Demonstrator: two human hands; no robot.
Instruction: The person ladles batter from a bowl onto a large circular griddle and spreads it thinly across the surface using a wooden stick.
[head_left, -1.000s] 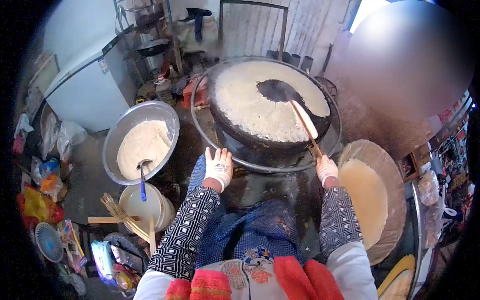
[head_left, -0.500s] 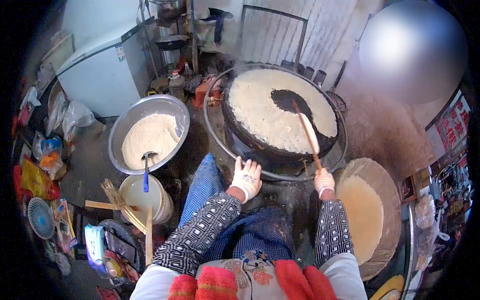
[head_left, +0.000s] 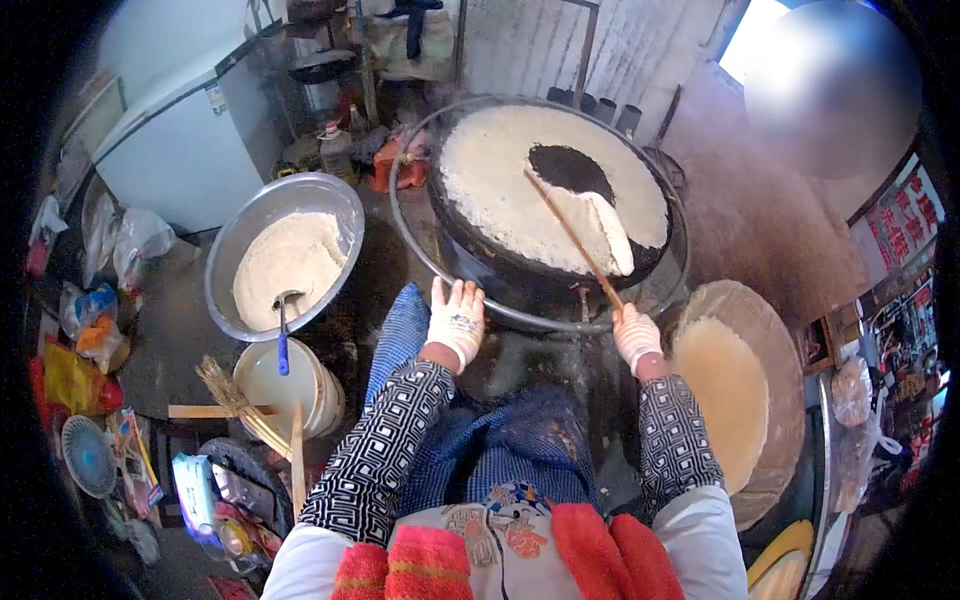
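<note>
Pale batter (head_left: 490, 180) covers most of a large round black griddle (head_left: 480, 243), with a dark bare patch near its middle and right. A thick white roll of batter (head_left: 609, 232) lies beside that patch. My gloved right hand (head_left: 636, 336) is closed round the lower end of a wooden stick (head_left: 572, 237), whose far part lies over the batter, left of the roll. At the near left, my gloved left hand (head_left: 458, 322) has its fingers spread at the metal ring (head_left: 408, 235) around the griddle, holding nothing.
At left, a metal basin (head_left: 222, 250) holds thick batter and a blue-handled ladle (head_left: 283, 350). Below it stands a white bucket (head_left: 322, 395) with a brush (head_left: 235, 398). A lined basket (head_left: 785, 450) with a pale round sheet is at right. A white freezer (head_left: 180, 170) stands behind.
The stick has swung left, away from the roll, and now tilts across the batter. My right hand still holds it. My left hand remains near the ring; the whole view has shifted.
</note>
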